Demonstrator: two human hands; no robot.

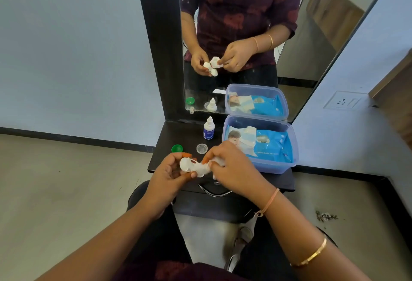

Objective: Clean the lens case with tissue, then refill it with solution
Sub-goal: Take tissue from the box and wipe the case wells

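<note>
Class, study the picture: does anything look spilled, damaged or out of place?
Only a dark clump of debris on the pale floor right of the black table; nothing appears spilled or broken.

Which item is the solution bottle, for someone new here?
Look at the black shelf under the mirror. At its back, just left of the clear box, stands the bottle. It alone is upright: small, white, nozzle-topped, blue-labelled, unlike the flat green cap and clear cap before it.

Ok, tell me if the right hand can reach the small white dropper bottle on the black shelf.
Likely yes: nothing blocks the bottle, but the right hand pinches white tissue it must drop first.
</note>
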